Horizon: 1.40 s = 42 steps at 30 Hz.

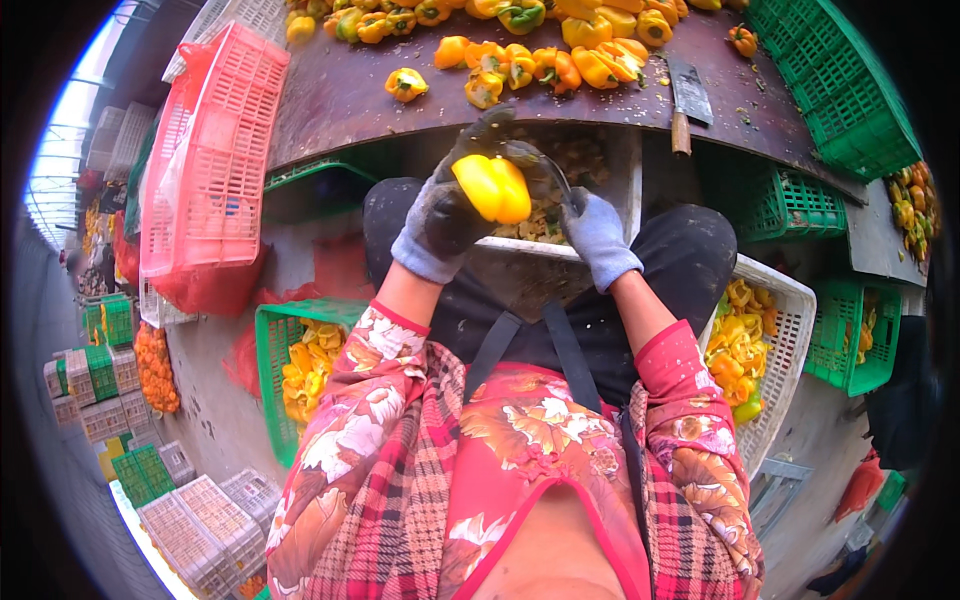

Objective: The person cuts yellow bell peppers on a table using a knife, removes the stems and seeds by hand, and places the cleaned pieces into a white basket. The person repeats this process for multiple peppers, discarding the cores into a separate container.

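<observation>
My left hand [455, 200], in a grey glove with a dark coating, is closed around a yellow bell pepper [495, 190] held above my lap. My right hand [597, 232], gloved the same way, is closed on a thin, dark curved tool [556, 176] that looks like a small knife. The tool's tip is near the pepper's right side, and I cannot tell whether it touches. Below both hands, a white crate [632, 190] between my knees holds pale scraps. Just beyond, yellow and orange peppers [600, 65] lie on the dark table [345, 95].
A cleaver [688, 95] lies at the table's near edge, handle toward me. Pink crates [215, 150] stand stacked at left. A green crate [262, 345] and a white crate [795, 330] beside me hold yellow peppers. Another green crate [840, 85] stands at the table's right.
</observation>
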Tool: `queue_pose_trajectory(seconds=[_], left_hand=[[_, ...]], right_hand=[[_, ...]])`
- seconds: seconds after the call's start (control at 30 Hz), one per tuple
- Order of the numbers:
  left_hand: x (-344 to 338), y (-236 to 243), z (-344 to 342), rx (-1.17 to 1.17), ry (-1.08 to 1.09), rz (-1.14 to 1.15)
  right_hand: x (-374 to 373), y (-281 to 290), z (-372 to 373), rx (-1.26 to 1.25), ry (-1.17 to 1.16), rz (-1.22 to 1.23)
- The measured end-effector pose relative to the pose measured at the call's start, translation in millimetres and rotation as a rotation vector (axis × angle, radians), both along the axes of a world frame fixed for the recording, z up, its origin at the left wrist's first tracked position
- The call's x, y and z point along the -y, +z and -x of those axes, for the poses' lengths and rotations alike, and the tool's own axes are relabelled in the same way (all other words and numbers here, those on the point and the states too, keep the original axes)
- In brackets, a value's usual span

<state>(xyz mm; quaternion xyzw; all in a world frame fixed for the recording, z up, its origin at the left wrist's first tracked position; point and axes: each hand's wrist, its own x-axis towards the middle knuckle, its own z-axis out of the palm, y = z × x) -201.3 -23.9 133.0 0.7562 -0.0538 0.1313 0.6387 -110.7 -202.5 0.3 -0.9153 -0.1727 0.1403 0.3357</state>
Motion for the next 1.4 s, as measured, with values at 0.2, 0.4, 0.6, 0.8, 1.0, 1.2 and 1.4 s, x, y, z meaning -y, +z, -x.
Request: queue_pose_trajectory(seconds=[0.2, 0.4, 0.6, 0.8, 1.0, 1.2, 1.4], left_hand=[[40.6, 16.1, -20.7, -0.11, -0.305, 0.981], [187.4, 20.5, -70.7, -0.323, -0.907, 0.898], [234.2, 30.9, -64.7, -0.496, -1.155, 1.614], [257.1, 4.9, -71.4, -0.494, -1.428, 1.662], [257.9, 18.8, -85.0, -0.663, -1.303, 1.366], [311.1, -14.8, -86.0, -0.07, -0.661, -0.097], [191.8, -23.5, -114.9, 0.101, -0.088, -0.018]], right_hand=[[-7.0, -13.6, 6.9, 0.157, 0.042, -0.094], [-8.6, -6.0, -3.9, -0.04, -0.134, 0.002], [-7.5, -3.8, -9.5, -0.02, -0.176, -0.072], [-5.2, 7.9, -6.3, -0.057, -0.199, -0.123], [-11.4, 1.0, -7.0, -0.05, -0.182, -0.132], [-15.5, 13.8, -8.8, -0.101, -0.136, -0.089], [-5.7, -30.7, -15.3, -0.067, -0.327, -0.109]])
